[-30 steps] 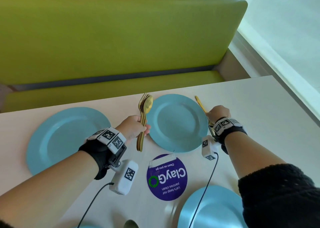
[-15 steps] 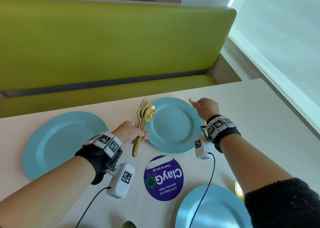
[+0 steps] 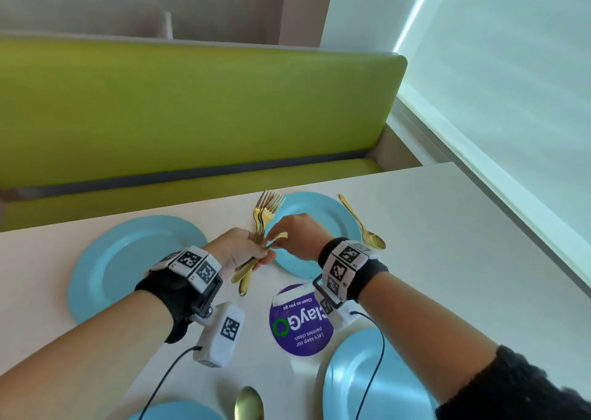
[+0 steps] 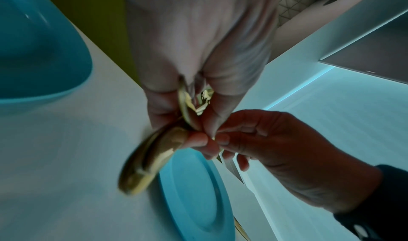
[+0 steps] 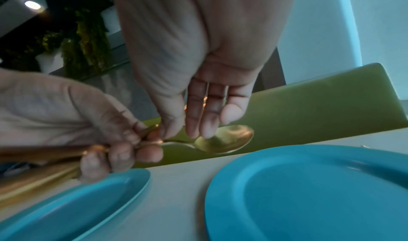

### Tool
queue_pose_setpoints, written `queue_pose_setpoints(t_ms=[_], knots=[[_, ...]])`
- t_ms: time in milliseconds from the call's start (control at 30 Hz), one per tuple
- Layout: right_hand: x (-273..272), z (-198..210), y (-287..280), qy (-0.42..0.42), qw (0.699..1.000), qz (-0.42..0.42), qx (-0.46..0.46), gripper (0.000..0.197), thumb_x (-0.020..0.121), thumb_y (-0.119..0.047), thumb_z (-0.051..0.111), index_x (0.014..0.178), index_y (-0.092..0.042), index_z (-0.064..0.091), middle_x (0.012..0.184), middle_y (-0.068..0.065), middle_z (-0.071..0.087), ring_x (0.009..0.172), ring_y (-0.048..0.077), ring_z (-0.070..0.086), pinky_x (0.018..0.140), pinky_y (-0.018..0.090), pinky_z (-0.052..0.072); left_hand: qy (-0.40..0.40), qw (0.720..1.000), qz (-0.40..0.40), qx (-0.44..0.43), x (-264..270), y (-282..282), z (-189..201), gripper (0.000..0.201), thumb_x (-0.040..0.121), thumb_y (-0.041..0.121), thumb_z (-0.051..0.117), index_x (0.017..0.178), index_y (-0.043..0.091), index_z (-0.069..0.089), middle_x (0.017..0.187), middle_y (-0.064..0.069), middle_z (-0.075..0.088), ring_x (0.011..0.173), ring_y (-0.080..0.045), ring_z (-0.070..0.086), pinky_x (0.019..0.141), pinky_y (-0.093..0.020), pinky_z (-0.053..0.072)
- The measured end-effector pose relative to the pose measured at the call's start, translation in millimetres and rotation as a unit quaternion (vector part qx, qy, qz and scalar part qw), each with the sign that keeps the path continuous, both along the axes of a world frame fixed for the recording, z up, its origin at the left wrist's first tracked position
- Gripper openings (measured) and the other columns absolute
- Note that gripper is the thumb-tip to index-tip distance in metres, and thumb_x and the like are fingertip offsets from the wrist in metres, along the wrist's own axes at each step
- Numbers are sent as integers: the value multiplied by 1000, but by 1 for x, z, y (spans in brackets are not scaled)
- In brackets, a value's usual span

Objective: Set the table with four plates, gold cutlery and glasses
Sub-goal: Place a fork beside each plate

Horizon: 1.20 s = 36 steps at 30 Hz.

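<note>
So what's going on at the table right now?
A person is laying gold cutlery around blue plates. The left hand grips a bundle of gold forks and spoons beside the far plate. The right hand pinches one spoon in that bundle, seemingly to draw it out. One spoon already lies right of the far plate. No glasses are in view.
</note>
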State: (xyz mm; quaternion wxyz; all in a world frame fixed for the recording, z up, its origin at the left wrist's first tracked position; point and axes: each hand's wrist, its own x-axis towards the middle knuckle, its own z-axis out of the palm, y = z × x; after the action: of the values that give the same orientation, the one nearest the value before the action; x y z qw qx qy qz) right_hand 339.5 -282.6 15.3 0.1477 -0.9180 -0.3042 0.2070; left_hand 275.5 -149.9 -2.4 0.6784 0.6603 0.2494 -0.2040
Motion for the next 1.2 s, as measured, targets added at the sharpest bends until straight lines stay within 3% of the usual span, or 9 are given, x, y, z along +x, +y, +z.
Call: queue_pose_setpoints(t_ms=[167,467,567,667,767,933,1033,1133,1200], knots=[[-20,9,8,-23,999,33,-27,23,93,-28,55,106,-24,72,112,1,68,105,21,59,82,30,47,-6,999,-32,11,-16,8,10,17,87,-13,51,81,1,61,67,-9,69,57,-13,62,46,-17,45],[-31,20,12,-39,995,81,-45,21,93,-23,54,105,-19,71,110,6,63,106,22,57,87,35,48,-11,999,-36,17,-30,20,19,13,91,3,55,79,3,59,76,-12,67,61,-17,62,50,-21,44],[-23,17,13,-48,998,45,-15,19,94,-18,53,101,-17,71,107,7,61,102,25,58,84,36,49,-11,998,57,22,-25,31,19,25,98,16,46,78,3,52,75,-14,63,50,-13,60,39,-18,40],[-13,12,15,-46,998,-42,21,20,94,-16,51,99,-14,70,103,8,63,96,26,59,80,33,47,-5,984,177,15,-20,47,17,24,99,11,34,77,7,45,58,-11,65,31,-8,55,38,-17,37],[-8,1,23,-7,990,-134,45,21,93,-16,50,97,-9,69,99,9,68,94,26,60,80,34,50,-5,971,239,9,-19,60,19,25,96,3,28,75,8,42,60,-13,62,48,-16,55,51,-25,37],[-10,-32,49,33,987,-151,-49,32,94,-19,44,109,-3,67,114,12,67,107,28,61,89,32,50,-5,970,244,-1,-20,74,13,25,96,-4,31,80,3,48,74,-10,51,63,-18,51,59,-27,44],[-15,-55,62,79,981,-156,-81,34,94,-24,49,113,-1,64,116,13,66,109,28,61,82,29,50,-10,973,229,-2,-22,78,8,16,97,-3,36,96,1,51,79,-10,52,66,-17,54,62,-26,48],[-21,-76,75,130,974,-162,-89,33,94,-25,50,115,-2,63,119,11,65,109,26,62,56,23,41,-21,976,215,4,-26,82,5,13,97,-3,40,99,0,52,81,-10,54,67,-16,56,63,-23,49],[-23,-89,82,147,966,-203,-60,36,91,-28,54,116,-4,63,119,11,65,109,26,63,64,27,47,-20,977,214,11,-29,84,3,12,96,-3,42,100,1,53,79,-9,56,68,-16,57,64,-23,50]])
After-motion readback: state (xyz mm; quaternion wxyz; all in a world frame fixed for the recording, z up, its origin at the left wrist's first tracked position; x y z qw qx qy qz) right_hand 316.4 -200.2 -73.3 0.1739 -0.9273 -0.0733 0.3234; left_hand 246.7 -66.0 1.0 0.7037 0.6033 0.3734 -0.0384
